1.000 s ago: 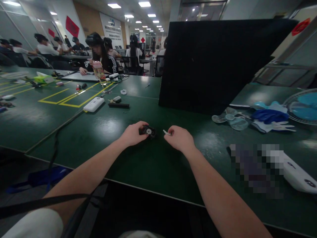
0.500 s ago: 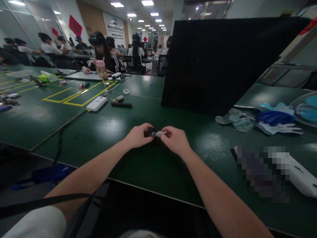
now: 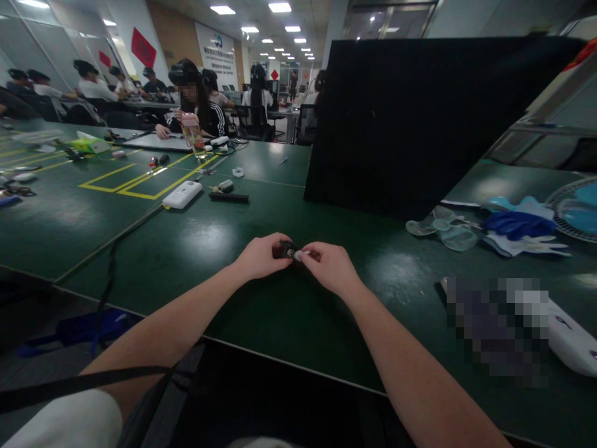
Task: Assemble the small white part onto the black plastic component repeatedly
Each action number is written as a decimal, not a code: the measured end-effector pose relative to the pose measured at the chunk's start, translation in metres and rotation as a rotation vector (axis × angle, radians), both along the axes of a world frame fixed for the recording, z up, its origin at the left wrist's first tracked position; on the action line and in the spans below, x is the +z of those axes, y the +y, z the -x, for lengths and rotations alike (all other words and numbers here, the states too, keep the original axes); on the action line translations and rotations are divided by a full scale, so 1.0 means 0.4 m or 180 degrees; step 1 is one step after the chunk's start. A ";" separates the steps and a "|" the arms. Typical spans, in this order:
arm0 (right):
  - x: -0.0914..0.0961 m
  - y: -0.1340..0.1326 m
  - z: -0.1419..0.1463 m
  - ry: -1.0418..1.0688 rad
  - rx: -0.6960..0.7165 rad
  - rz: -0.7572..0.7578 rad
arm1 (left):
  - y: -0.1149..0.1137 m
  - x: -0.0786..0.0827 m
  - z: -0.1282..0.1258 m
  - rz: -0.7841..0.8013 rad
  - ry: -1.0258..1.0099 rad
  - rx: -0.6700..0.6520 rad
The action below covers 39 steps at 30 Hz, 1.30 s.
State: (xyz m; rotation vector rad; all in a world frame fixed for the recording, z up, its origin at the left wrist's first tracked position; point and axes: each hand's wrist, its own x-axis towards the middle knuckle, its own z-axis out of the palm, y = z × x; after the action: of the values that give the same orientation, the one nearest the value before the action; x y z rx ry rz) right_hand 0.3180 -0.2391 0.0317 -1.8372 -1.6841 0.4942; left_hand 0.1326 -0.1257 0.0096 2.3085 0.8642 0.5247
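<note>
Just above the green table (image 3: 280,323), my left hand (image 3: 262,256) is closed around a small dark part (image 3: 286,249) with a round, light-coloured spot on its right side. Its exact kind is too small to make out. My right hand (image 3: 330,266) pinches a small white piece (image 3: 301,254) between thumb and fingertips. The white piece's left end meets the dark part or lies right against it; I cannot tell whether they are joined. My fingers hide much of both pieces.
A large black panel (image 3: 420,124) stands beyond my right hand. Gloves (image 3: 520,225) and a small clear-bladed fan (image 3: 448,227) lie to the right. A white power bank (image 3: 183,195) and a black bar (image 3: 229,196) lie left. Across the table sits a person (image 3: 200,112).
Both hands stay nearly in place. The white piece between my right fingers shows less of itself and sits slightly lower. The whole view has shifted a little.
</note>
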 end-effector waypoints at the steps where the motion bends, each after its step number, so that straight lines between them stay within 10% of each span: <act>1: 0.001 0.001 0.000 -0.0061 -0.0094 0.0009 | 0.001 0.000 0.000 0.0014 -0.0002 0.0023; 10: 0.021 -0.007 -0.053 -0.0086 -0.1082 -0.0100 | 0.004 0.008 0.008 0.0065 0.0106 0.0068; 19: 0.008 -0.002 -0.034 -0.0154 -0.0965 0.0182 | 0.032 0.014 0.022 -0.0408 0.0076 0.0125; 24: -0.001 -0.001 -0.048 -0.0092 -0.0881 0.0197 | 0.100 0.049 0.103 -0.0816 0.0509 0.0760; 33: -0.016 -0.001 -0.045 -0.0178 -0.0737 0.0203 | 0.159 0.083 0.248 -0.1880 0.1218 0.0145; 39: -0.022 0.002 -0.051 -0.0163 -0.0737 0.0261 | 0.197 0.018 0.290 -0.1696 0.0636 0.1532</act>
State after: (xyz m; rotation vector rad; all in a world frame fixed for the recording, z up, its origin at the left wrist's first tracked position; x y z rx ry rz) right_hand 0.3382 -0.2384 0.0228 -2.0885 -1.4775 0.4267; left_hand 0.0166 -0.0469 0.0167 2.6566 1.5516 0.8163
